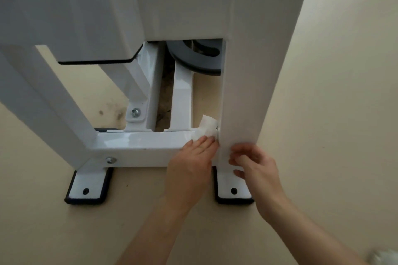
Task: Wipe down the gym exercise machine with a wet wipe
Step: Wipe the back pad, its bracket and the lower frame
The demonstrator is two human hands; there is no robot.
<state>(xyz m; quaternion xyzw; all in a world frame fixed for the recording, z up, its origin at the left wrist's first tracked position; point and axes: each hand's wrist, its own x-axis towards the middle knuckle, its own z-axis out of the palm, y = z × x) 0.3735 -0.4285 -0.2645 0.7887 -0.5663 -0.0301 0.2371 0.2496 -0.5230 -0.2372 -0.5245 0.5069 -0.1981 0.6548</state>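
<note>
So I'm down at the base of the gym machine (137, 142), with my left hand (189, 163) laid flat, fingers stretched out and pressing the wet wipe (205, 128) onto the far end of the low white crossbar (140, 139), right in the corner where it meets the upright post (239, 114). The wipe bunches up just past my fingertips and part of it sticks up loose, so I reckon the trick here is to fold that flap back under my fingers and push into the joint, otherwise the corner gets skipped. My right hand (254, 165) sits on the other side of the post, fingers curled against its lower edge; it looks like bracing more than gripping, and I can't tell if there's anything in it. Past my left fingertips there are two slanted white struts (181, 101) and a bolt (135, 112) on a bracket, all tight gaps that'll probably need a fingertip wrapped in wipe. Above those hangs a grey pulley wheel (193, 56) tucked under the shroud (193, 0), so not much room to go higher. Below my wrists are the two foot plates (88, 183) on dark rubber pads, each with a bolt hole, still to do I guess. The floor (53, 232) behind the bar has some dark smudges too.
</note>
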